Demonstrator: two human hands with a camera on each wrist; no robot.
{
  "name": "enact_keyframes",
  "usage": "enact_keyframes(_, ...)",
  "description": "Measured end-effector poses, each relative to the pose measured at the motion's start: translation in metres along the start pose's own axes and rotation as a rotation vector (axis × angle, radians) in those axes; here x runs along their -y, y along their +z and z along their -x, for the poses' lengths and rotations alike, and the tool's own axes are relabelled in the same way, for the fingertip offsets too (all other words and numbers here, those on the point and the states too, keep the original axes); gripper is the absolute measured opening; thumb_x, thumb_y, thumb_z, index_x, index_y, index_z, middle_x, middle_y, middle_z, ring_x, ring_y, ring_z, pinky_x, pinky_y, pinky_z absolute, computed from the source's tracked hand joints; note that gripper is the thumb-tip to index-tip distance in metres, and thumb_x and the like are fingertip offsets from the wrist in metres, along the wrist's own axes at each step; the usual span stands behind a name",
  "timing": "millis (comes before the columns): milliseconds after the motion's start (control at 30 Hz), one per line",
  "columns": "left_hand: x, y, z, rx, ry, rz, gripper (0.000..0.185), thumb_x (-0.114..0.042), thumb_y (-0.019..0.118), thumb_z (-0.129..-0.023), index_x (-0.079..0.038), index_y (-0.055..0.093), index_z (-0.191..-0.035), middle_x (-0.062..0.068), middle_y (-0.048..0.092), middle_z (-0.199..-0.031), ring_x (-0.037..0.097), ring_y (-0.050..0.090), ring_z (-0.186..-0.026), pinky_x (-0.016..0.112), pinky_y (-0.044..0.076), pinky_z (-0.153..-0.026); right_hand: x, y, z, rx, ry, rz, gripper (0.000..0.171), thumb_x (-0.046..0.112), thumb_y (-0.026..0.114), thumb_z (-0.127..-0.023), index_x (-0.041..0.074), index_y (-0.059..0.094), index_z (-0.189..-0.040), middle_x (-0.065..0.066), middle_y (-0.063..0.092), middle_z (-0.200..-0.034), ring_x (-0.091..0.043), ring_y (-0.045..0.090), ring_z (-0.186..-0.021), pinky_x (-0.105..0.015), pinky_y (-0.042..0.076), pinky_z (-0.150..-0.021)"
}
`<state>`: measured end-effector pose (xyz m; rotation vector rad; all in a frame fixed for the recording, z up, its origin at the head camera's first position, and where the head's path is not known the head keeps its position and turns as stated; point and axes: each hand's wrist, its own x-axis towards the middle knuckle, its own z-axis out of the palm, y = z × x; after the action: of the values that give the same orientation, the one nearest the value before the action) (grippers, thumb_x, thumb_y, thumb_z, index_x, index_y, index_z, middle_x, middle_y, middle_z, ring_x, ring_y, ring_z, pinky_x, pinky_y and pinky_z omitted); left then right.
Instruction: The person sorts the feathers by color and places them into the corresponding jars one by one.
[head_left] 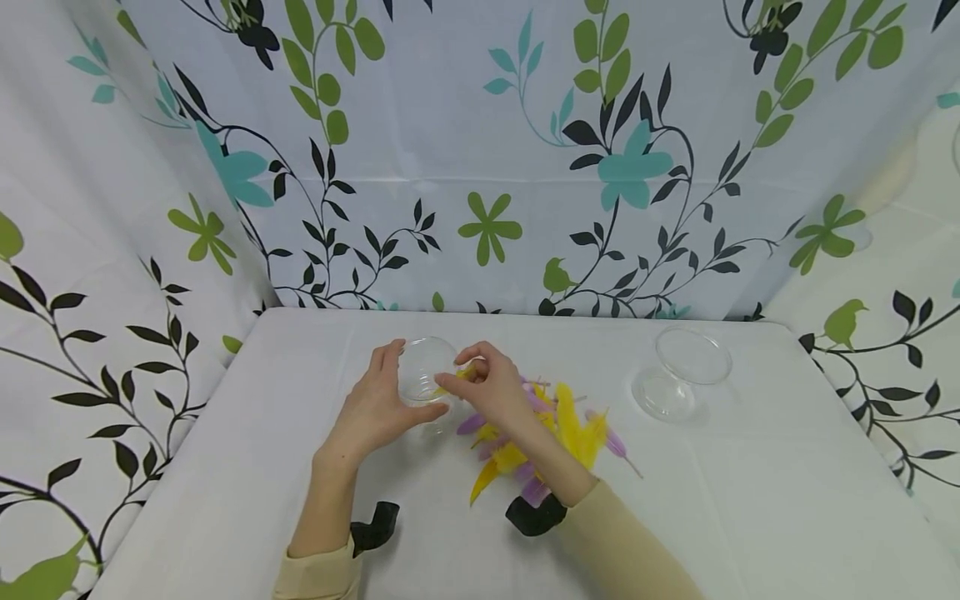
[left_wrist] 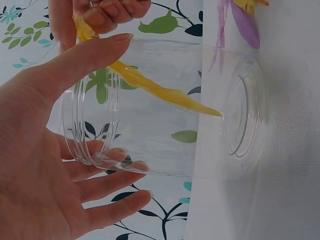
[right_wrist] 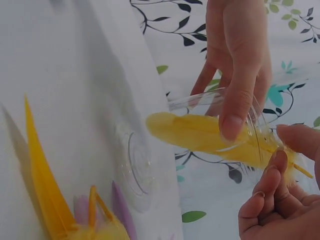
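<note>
My left hand [head_left: 375,406] holds a clear plastic cup [head_left: 424,372] on the white table, thumb on one side and fingers on the other [left_wrist: 95,165]. My right hand [head_left: 487,385] pinches a yellow feather [left_wrist: 150,85] by its quill and its tip reaches inside the cup [right_wrist: 200,132]. In the right wrist view the left hand's thumb [right_wrist: 235,110] presses the cup's rim while the right fingers [right_wrist: 280,165] pinch the feather's end. A pile of yellow and purple feathers [head_left: 570,429] lies under and beside my right forearm.
Two more clear plastic pieces, a cup [head_left: 692,357] and a lid [head_left: 663,395], stand at the table's far right. A leaf-patterned curtain [head_left: 480,150] hangs behind and at both sides. The white tablecloth [head_left: 750,500] covers the table.
</note>
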<state>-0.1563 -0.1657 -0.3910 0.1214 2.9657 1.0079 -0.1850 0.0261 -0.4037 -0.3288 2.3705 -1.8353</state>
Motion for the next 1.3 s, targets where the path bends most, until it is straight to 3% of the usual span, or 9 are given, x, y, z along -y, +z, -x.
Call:
enact_keyframes(267,0.000,0.000,0.000,0.011,-0.023,-0.004,0.109,-0.052,0.082,-0.076,-0.010,0.020,-0.155,0.012,0.032,-0.155,0.042,0.051,-0.128,0.060,0.047,-0.101,-0.002,-0.008,0.007,-0.047,-0.036,-0.026,0.022,0.032,0.071,-0.093,0.019,0.064,-0.110,-0.002,0.065,-0.082,-0.019,0.059,-0.075,-0.022,0.050,-0.067)
enact_keyframes(500,-0.002,0.003,-0.001,0.022,-0.022,0.005,0.109,-0.051,0.083,-0.076,-0.009,0.021,-0.155,0.013,0.032,-0.154,0.043,0.052,-0.127,0.061,0.047,-0.100,-0.007,-0.019,0.013,-0.042,-0.021,-0.012,0.030,0.038,0.072,-0.092,0.020,0.065,-0.114,-0.003,0.064,-0.085,-0.018,0.060,-0.077,-0.026,0.055,-0.071)
enact_keyframes(800,-0.002,0.001,-0.002,0.015,-0.029,-0.027,0.110,-0.052,0.083,-0.075,-0.009,0.021,-0.155,0.013,0.034,-0.152,0.040,0.052,-0.127,0.059,0.048,-0.100,-0.032,-0.073,0.039,-0.130,0.078,-0.021,0.033,0.038,0.068,-0.094,0.016,0.065,-0.119,-0.016,0.065,-0.090,-0.040,0.060,-0.088,-0.036,0.057,-0.082)
enact_keyframes(933,-0.002,0.001,-0.003,0.015,-0.029,-0.027,0.109,-0.051,0.083,-0.075,-0.008,0.021,-0.155,0.013,0.034,-0.152,0.040,0.052,-0.127,0.060,0.048,-0.100,-0.047,-0.098,0.049,-0.186,0.163,0.036,0.033,0.041,0.066,-0.096,0.018,0.065,-0.119,-0.014,0.066,-0.091,-0.035,0.062,-0.093,-0.038,0.056,-0.089)
enact_keyframes(1133,-0.002,0.001,-0.004,0.026,-0.045,-0.030,0.111,-0.051,0.082,-0.076,-0.009,0.019,-0.156,0.014,0.032,-0.154,0.041,0.051,-0.127,0.061,0.047,-0.100,-0.073,-0.126,0.062,-0.242,0.273,0.121,0.038,0.045,0.064,-0.096,0.017,0.063,-0.121,-0.011,0.064,-0.090,-0.027,0.057,-0.087,-0.028,0.051,-0.070)
enact_keyframes(1300,0.000,0.002,-0.005,0.032,-0.046,-0.023,0.111,-0.051,0.082,-0.075,-0.009,0.019,-0.156,0.013,0.031,-0.154,0.041,0.051,-0.128,0.061,0.047,-0.100,-0.086,-0.144,0.066,-0.242,0.309,0.216,0.041,0.043,0.064,-0.096,0.013,0.061,-0.124,-0.011,0.064,-0.087,-0.024,0.059,-0.078,-0.024,0.048,-0.058)
